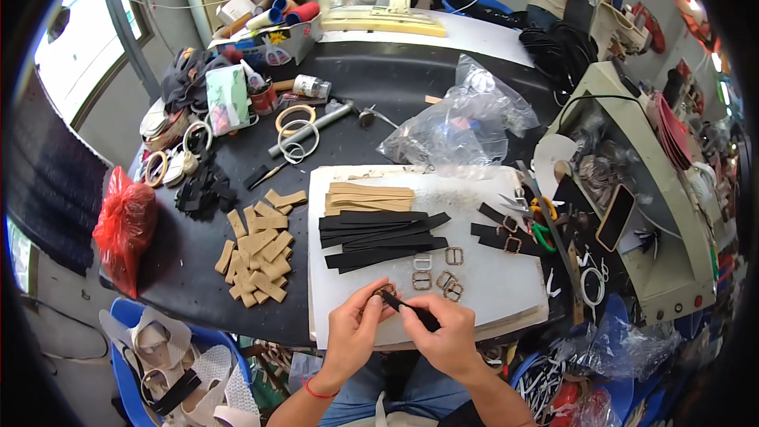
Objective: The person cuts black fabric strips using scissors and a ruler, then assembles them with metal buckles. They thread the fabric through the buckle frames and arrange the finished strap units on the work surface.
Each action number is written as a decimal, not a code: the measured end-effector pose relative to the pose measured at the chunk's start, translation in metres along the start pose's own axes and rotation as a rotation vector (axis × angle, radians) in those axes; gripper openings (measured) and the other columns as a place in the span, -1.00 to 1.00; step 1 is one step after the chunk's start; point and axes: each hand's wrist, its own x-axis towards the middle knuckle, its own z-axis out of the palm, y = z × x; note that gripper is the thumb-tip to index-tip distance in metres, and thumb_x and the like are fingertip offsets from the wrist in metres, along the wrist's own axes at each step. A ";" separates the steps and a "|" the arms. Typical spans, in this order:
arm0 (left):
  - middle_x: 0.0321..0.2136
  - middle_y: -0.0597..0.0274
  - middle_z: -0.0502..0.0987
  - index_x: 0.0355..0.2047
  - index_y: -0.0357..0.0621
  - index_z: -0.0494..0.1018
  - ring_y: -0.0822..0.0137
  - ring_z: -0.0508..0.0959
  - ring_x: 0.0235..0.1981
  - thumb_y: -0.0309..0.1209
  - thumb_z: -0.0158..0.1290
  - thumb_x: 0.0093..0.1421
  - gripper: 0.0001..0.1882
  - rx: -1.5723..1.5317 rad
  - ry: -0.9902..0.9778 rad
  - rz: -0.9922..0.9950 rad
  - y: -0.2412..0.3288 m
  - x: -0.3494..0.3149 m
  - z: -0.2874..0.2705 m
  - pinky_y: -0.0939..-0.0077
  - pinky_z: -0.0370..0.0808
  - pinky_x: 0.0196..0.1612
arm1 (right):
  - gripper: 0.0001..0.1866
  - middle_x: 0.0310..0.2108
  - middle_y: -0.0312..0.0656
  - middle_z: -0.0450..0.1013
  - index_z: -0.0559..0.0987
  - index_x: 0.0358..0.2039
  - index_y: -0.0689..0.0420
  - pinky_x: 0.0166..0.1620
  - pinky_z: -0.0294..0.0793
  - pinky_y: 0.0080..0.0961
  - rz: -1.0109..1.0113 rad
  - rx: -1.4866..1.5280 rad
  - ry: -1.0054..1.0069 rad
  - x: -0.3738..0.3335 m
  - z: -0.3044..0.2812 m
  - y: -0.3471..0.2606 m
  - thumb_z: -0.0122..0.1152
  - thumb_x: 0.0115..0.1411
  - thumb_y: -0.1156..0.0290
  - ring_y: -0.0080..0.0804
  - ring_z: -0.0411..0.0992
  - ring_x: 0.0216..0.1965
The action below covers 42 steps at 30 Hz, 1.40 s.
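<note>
Over the near edge of a white board (474, 190), my left hand (356, 326) pinches a small copper-coloured buckle (386, 290), partly hidden by the fingers. My right hand (447, 334) grips a short black strap (425, 316), whose end meets the buckle. Whether the strap passes through it I cannot tell. Just beyond my hands lie several loose buckles (422, 280), mostly copper-coloured, one silvery. Behind them rests a pile of black straps (379, 231), with a stack of tan straps (368, 196) farther back.
Folded tan strap pieces (261, 257) are heaped left of the board. On its right are black straps with buckles (514, 243), scissors (544, 217) and a phone (614, 218). Clear plastic bags (466, 115) lie beyond. A red bag (126, 225) sits at the table's left edge.
</note>
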 end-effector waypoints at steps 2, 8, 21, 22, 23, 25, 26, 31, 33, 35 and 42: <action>-0.06 0.03 0.48 0.07 -0.38 0.35 0.36 0.51 -0.07 -0.54 -0.17 0.33 -0.67 -0.025 0.006 0.001 0.001 0.002 0.002 0.51 0.53 -0.01 | -0.88 -0.48 -0.14 0.53 0.56 -0.36 0.15 -0.45 0.47 -0.46 -0.033 -0.054 0.008 0.001 0.001 0.004 0.25 0.06 0.44 -0.26 0.52 -0.51; -0.29 0.01 0.59 0.00 -0.41 0.41 0.41 0.60 -0.33 -0.57 -0.05 0.24 -0.68 0.288 0.140 0.256 -0.006 0.000 0.010 0.54 0.56 -0.23 | -0.90 -0.51 -0.11 0.52 0.57 -0.39 0.17 -0.47 0.47 -0.45 -0.051 -0.192 -0.007 0.007 0.001 -0.004 0.24 0.04 0.48 -0.21 0.51 -0.53; -0.17 -0.08 0.56 -0.04 -0.37 0.46 0.33 0.59 -0.20 -0.62 -0.05 0.22 -0.71 0.278 0.042 0.311 0.004 0.000 0.012 0.54 0.55 -0.17 | -0.85 -0.52 -0.13 0.53 0.54 -0.33 0.15 -0.45 0.45 -0.30 0.042 -0.318 -0.179 0.017 -0.009 -0.012 0.18 0.13 0.36 -0.12 0.51 -0.51; -0.14 -0.06 0.55 -0.03 -0.37 0.46 0.33 0.59 -0.18 -0.63 -0.05 0.23 -0.71 0.158 -0.003 0.266 0.004 0.000 0.008 0.54 0.54 -0.14 | -0.84 -0.52 -0.12 0.53 0.53 -0.33 0.16 -0.44 0.45 -0.30 0.067 -0.299 -0.190 0.017 -0.012 -0.012 0.18 0.14 0.35 -0.11 0.51 -0.51; -0.14 -0.02 0.56 -0.03 -0.36 0.46 0.34 0.58 -0.17 -0.62 -0.03 0.23 -0.71 0.153 -0.049 0.205 0.006 0.000 0.004 0.55 0.54 -0.12 | -0.83 -0.51 -0.12 0.53 0.53 -0.33 0.16 -0.43 0.45 -0.31 0.047 -0.264 -0.214 0.018 -0.016 -0.010 0.19 0.14 0.34 -0.11 0.51 -0.50; -0.14 0.04 0.56 -0.02 -0.34 0.46 0.37 0.57 -0.17 -0.61 0.00 0.23 -0.70 0.143 -0.148 0.078 0.010 -0.003 -0.002 0.56 0.52 -0.09 | -0.82 -0.50 -0.10 0.53 0.52 -0.33 0.18 -0.41 0.45 -0.32 0.016 -0.196 -0.260 0.019 -0.024 -0.005 0.20 0.14 0.33 -0.11 0.51 -0.48; -0.15 0.05 0.56 -0.02 -0.34 0.46 0.38 0.57 -0.17 -0.60 0.03 0.22 -0.70 0.123 -0.152 0.061 0.012 -0.003 -0.003 0.57 0.52 -0.09 | -0.81 -0.48 -0.09 0.53 0.52 -0.33 0.19 -0.40 0.45 -0.34 0.023 -0.176 -0.274 0.019 -0.027 -0.005 0.21 0.14 0.34 -0.12 0.51 -0.46; -0.19 0.10 0.58 -0.04 -0.36 0.47 0.43 0.56 -0.19 -0.59 0.10 0.18 -0.68 0.024 -0.125 -0.034 0.010 -0.006 -0.009 0.62 0.51 -0.10 | -0.79 -0.42 -0.09 0.53 0.52 -0.29 0.23 -0.36 0.44 -0.43 0.056 -0.029 -0.319 0.020 -0.036 -0.001 0.25 0.11 0.39 -0.23 0.53 -0.40; -0.19 0.11 0.58 -0.04 -0.36 0.47 0.44 0.56 -0.20 -0.59 0.12 0.17 -0.68 0.046 -0.170 -0.019 0.011 -0.007 -0.005 0.63 0.51 -0.12 | -0.80 -0.42 -0.10 0.54 0.52 -0.28 0.24 -0.35 0.45 -0.47 0.016 -0.074 -0.313 0.017 -0.035 0.001 0.25 0.11 0.42 -0.30 0.53 -0.38; -0.20 0.11 0.58 -0.05 -0.36 0.47 0.45 0.56 -0.21 -0.58 0.14 0.16 -0.67 0.028 -0.189 -0.006 0.011 -0.006 -0.003 0.64 0.51 -0.13 | -0.80 -0.42 -0.12 0.54 0.52 -0.29 0.24 -0.33 0.46 -0.50 0.007 -0.073 -0.301 0.017 -0.035 0.001 0.26 0.10 0.43 -0.34 0.53 -0.37; -0.25 0.15 0.59 -0.08 -0.36 0.48 0.51 0.55 -0.25 -0.58 0.16 0.14 -0.69 -0.022 -0.185 -0.003 0.011 -0.010 -0.006 0.67 0.51 -0.18 | -0.81 -0.41 -0.12 0.53 0.51 -0.32 0.23 -0.28 0.47 -0.47 0.057 -0.030 -0.361 0.019 -0.039 -0.003 0.27 0.08 0.43 -0.27 0.53 -0.37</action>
